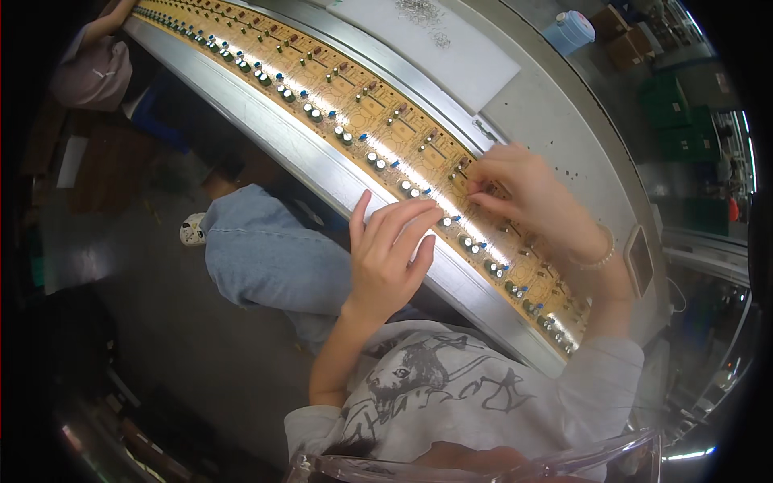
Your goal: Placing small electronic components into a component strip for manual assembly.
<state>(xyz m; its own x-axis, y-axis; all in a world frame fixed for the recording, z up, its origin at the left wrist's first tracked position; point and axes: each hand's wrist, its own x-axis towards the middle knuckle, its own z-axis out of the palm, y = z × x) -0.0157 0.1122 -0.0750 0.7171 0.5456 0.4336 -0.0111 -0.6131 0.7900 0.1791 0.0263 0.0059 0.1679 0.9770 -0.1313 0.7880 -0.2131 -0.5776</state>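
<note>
A long row of tan circuit boards (357, 105) runs diagonally along a metal rail, studded with round capacitors (344, 135) and small blue parts. My left hand (390, 249) lies over the near edge of the boards, fingers stretched and apart, its fingertips close to a capacitor (447, 221). Over the far side of the same boards, my right hand (519, 189) has thumb and fingers pinched together. Whatever sits in that pinch is too small or hidden to make out.
A white sheet (451, 60) with a scatter of tiny metal-coloured parts lies beyond the rail. A phone (640, 262) rests by my right forearm. A blue container (570, 32) and green crates (684, 129) stand farther right. Another person's arm (105, 26) reaches the boards at the far left.
</note>
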